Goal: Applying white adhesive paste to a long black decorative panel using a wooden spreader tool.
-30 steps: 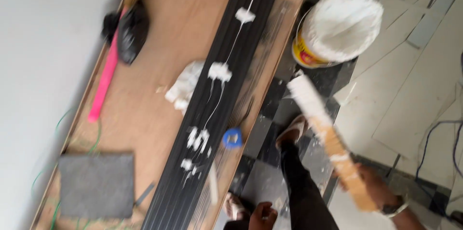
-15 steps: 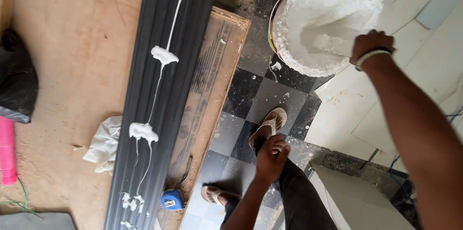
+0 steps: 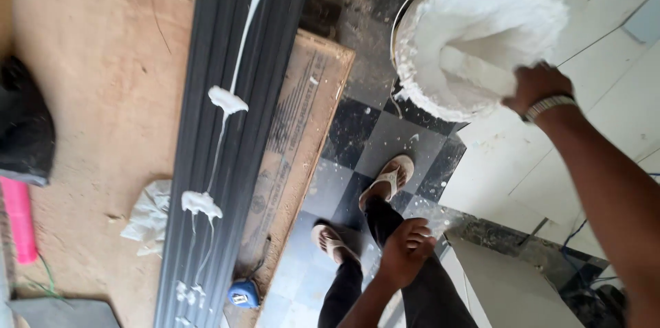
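1. The right hand [image 3: 537, 86] reaches into the bucket [image 3: 474, 32] of white paste on the floor, beyond the bench's right edge; it grips a paste-covered tool [image 3: 474, 70].
2. The left hand [image 3: 405, 251] rests loosely curled over the knee; it holds nothing.
3. The dark grooved panel [image 3: 227, 128] lies along the bench [image 3: 103, 94], near its right edge; white paste blobs [image 3: 227, 100] sit on it.
4. A crumpled rag [image 3: 148, 218] lies just beside the panel; a blue tape measure [image 3: 243, 293] lies near the edge.
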